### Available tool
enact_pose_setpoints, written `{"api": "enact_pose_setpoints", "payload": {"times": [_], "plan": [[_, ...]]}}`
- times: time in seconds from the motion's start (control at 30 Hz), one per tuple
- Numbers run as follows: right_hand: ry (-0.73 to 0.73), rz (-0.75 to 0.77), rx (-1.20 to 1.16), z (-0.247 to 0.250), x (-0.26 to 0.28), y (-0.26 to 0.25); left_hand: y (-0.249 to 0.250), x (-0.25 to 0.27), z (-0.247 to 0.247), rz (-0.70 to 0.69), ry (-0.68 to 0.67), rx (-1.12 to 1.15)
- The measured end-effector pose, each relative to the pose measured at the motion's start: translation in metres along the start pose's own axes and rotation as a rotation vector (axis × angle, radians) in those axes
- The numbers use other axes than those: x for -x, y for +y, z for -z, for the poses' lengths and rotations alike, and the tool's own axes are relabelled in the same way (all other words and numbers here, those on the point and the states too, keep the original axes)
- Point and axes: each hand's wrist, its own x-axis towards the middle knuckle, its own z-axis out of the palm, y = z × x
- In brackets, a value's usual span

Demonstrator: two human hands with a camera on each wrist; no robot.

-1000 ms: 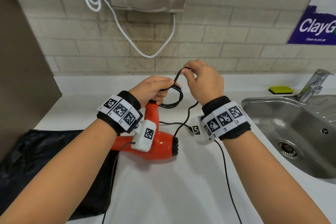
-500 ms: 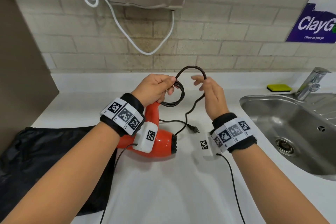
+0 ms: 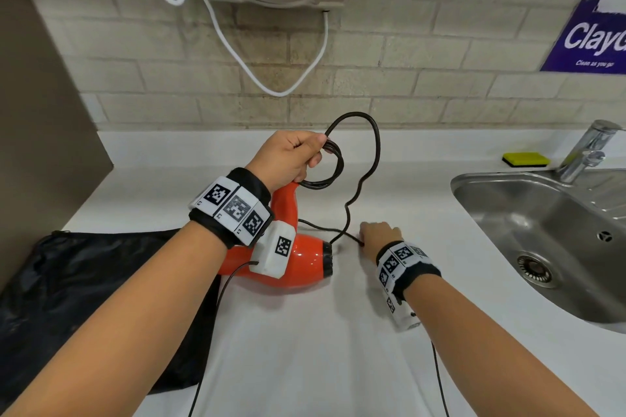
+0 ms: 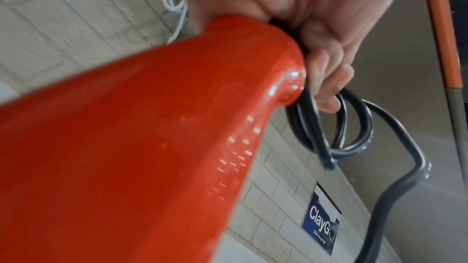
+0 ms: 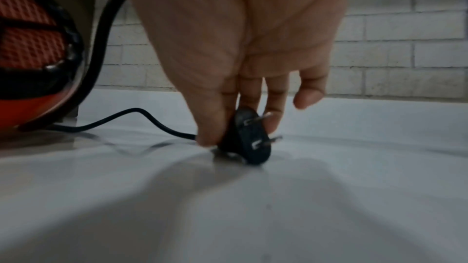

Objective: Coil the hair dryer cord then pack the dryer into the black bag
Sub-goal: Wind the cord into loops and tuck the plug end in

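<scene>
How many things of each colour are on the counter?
Orange: 1, the hair dryer.
Black: 2, the cord with its plug, and the black bag.
Yellow: 1, the sponge by the tap.
Total: 4 things.

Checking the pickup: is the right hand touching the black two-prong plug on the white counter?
Touching. The right wrist view shows the right hand pinching the black two-prong plug between thumb and fingers.
</scene>
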Motion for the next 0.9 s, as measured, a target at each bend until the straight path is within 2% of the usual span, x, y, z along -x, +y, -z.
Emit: {"api": "enact_pose_setpoints", "payload": {"times": [0.13, 0.27, 0.33, 0.43, 0.53, 0.63, 0.77, 0.9], "plan": [[-0.119, -0.023, 0.037, -0.001, 0.004, 0.007, -0.003, -0.003, 0.004, 0.004, 0.032, 0.021], [-0.322, -0.017, 0.058, 0.026, 0.017, 0.004, -0.005, -0.008, 0.006, 0.006, 0.076, 0.024], [-0.363, 0.062, -0.129, 0.043, 0.028, 0.005, -0.005, -0.010, 0.005, 0.004, 0.105, 0.024], [-0.388, 0.136, -0.637, 0.059, 0.052, 0.009, -0.006, -0.012, 0.004, -0.007, 0.143, 0.008], [-0.407, 0.287, -0.982, 0.067, 0.065, 0.014, -0.007, -0.014, 0.004, -0.001, 0.175, -0.015], [-0.357, 0.425, -1.234, 0.067, 0.071, 0.009, -0.009, -0.015, 0.005, -0.010, 0.186, -0.028], [-0.226, 0.538, -1.525, 0.068, 0.075, -0.016, -0.008, -0.014, 0.001, -0.012, 0.197, -0.002], [0.079, 0.556, -1.710, 0.072, 0.075, -0.044, -0.008, -0.012, -0.005, -0.023, 0.194, -0.008]]}}
